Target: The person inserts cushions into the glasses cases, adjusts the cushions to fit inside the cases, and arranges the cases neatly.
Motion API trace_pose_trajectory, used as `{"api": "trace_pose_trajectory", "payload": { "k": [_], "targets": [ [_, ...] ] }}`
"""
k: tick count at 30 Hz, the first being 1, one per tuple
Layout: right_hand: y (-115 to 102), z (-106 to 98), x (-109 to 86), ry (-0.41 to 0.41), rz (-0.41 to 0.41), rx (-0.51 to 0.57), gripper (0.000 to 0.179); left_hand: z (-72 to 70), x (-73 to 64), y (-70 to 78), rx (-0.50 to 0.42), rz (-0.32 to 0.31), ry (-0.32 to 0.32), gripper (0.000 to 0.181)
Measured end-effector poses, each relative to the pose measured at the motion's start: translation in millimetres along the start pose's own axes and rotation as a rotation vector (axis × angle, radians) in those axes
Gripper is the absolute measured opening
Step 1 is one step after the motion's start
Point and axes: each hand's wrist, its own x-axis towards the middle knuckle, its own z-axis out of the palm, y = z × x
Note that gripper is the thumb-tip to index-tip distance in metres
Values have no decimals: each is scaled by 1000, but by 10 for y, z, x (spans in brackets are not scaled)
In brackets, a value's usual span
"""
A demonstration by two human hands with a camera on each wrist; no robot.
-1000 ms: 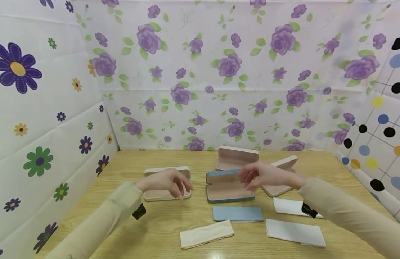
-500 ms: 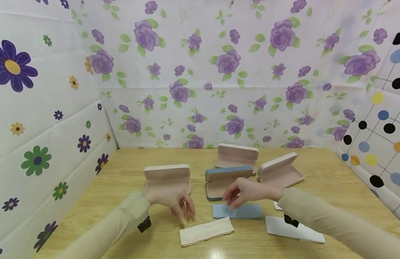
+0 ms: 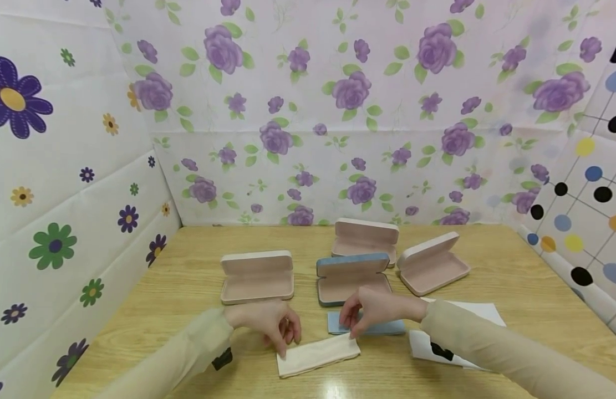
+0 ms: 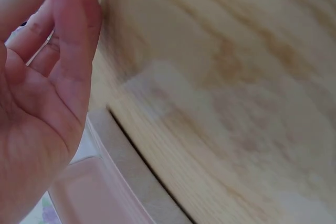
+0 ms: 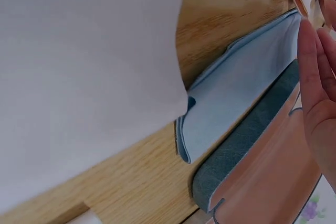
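Observation:
A folded cream cloth (image 3: 317,356) lies near the table's front. My left hand (image 3: 273,324) is at its left end, thumb on the top edge and fingers bent behind; the left wrist view shows the thumb close against the fingertips. With thumb and bent fingers, my right hand (image 3: 372,309) pinches the cloth's far right corner. Under the right fingers lies a folded blue cloth (image 3: 387,328), partly covered by the hand. Behind it stands an open blue glasses case (image 3: 332,288) with a pink lining. Two white cloths (image 3: 422,346) at the right are partly hidden by the right sleeve.
An open white glasses case (image 3: 258,288) stands at the left. Another open case (image 3: 366,235) is behind the blue one, and a third pale case (image 3: 434,271) sits angled at the right. Patterned cloth walls (image 3: 308,111) enclose the wooden table (image 3: 198,266).
Both hands have come down and toward the front, from over the cases to the cream cloth's two ends. The right hand has also moved left. Cases and cloths have stayed put.

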Motion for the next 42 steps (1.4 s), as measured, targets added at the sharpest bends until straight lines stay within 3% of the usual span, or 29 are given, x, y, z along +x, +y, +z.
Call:
{"api": "trace_pose_trajectory", "payload": {
  "k": [6, 14, 21, 25, 29, 32, 37, 42],
  "targets": [
    [54, 42, 1, -2, 3, -2, 21, 30, 0, -45, 49, 34, 16, 21],
    [121, 92, -6, 23, -6, -106, 20, 33, 15, -84, 138, 103, 22, 17],
    [106, 102, -9, 34, -12, -184, 16, 20, 2, -63, 114, 81, 12, 13],
    [94, 91, -11, 31, 26, -113, 13, -21, -21, -55, 96, 62, 21, 12],
    [85, 41, -4, 57, 0, -48, 10, -77, -48, -87, 36, 73, 44, 11],
    [105, -17, 13, 122, -41, -14, 9, -123, -73, -125, -54, 67, 94, 11],
    [174, -73, 36, 234, -30, 128, 11, -169, -125, -202, -232, 41, 200, 13],
    [236, -82, 64, 268, -33, 240, 18, -185, -171, -274, -236, 87, 313, 15]
  ]
}}
